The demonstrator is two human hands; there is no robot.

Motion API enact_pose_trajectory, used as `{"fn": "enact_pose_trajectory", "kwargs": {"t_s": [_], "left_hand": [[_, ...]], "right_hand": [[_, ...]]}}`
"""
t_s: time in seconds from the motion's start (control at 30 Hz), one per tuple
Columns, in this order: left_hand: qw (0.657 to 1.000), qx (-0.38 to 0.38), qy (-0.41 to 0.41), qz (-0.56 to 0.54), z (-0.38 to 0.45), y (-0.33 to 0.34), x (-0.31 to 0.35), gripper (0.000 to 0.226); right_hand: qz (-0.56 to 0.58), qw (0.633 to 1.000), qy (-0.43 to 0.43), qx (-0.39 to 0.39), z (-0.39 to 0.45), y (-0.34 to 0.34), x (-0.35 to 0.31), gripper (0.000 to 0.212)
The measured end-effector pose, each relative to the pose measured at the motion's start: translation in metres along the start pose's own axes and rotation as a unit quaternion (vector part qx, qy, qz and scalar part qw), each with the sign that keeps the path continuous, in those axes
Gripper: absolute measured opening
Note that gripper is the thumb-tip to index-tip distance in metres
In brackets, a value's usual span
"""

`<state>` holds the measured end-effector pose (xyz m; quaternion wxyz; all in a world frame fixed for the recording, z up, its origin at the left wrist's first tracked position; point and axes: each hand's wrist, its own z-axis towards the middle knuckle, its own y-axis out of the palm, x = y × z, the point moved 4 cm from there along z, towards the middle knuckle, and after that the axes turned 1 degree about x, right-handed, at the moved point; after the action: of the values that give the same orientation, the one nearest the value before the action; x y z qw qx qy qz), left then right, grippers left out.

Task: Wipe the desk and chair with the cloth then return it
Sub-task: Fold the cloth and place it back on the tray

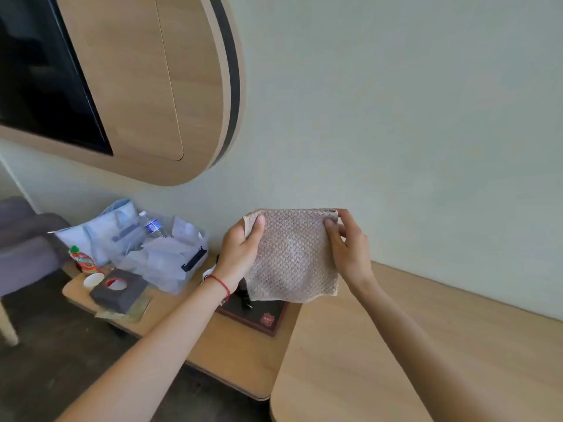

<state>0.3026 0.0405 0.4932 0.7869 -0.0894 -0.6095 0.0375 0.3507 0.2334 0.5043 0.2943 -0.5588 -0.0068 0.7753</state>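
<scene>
Over the bare counter [396, 345] my left hand [240, 251] and right hand [347, 245] each pinch a top corner of the cloth [292, 257]; a slack grip could drop it.

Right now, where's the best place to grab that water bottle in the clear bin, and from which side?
Probably the capped neck of the bottle, coming from above. It leans tilted in the bin, neck uppermost, with a pale bag and crumpled papers packed around its lower body, so only the top is free. Both hands currently hold the cloth, so one must let go first.
</scene>
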Motion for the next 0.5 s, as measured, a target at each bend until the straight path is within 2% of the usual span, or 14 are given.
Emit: {"fn": "enact_pose_trajectory", "kwargs": {"t_s": [0.07,0.17,0.23,0.27,0.33,0.4,0.43,0.5], "left_hand": [[1.0,-0.007,-0.02,0.007,0.039,-0.012,-0.022,0.045],[0.991,-0.051,-0.114,-0.048,0.092,-0.017,-0.059,0.036],[0.967,-0.136,-0.187,-0.104,0.118,-0.016,-0.083,0.025],[0.948,-0.2,-0.21,-0.127,0.129,-0.015,-0.096,0.027],[0.917,-0.3,-0.225,-0.134,0.147,-0.011,-0.129,0.053],[0.923,-0.295,-0.231,-0.082,0.169,-0.009,-0.169,0.093],[0.932,-0.272,-0.234,-0.046,0.179,-0.007,-0.188,0.102],[0.941,-0.26,-0.215,0.001,0.199,0.0,-0.214,0.092]], "right_hand": [[0.017,0.999,0.037,0.004,0.018,0.036,0.013,0.017],[0.087,0.988,0.128,-0.032,0.044,0.076,0.04,0.028],[0.131,0.978,0.154,-0.057,0.059,0.095,0.061,0.036],[0.129,0.979,0.147,-0.065,0.067,0.103,0.072,0.033],[0.075,0.988,0.118,-0.072,0.082,0.12,0.098,0.02],[0.023,0.992,0.104,-0.072,0.098,0.14,0.129,0.018],[0.005,0.992,0.106,-0.074,0.105,0.15,0.145,0.02],[-0.024,0.991,0.111,-0.075,0.115,0.168,0.172,0.022]]}}
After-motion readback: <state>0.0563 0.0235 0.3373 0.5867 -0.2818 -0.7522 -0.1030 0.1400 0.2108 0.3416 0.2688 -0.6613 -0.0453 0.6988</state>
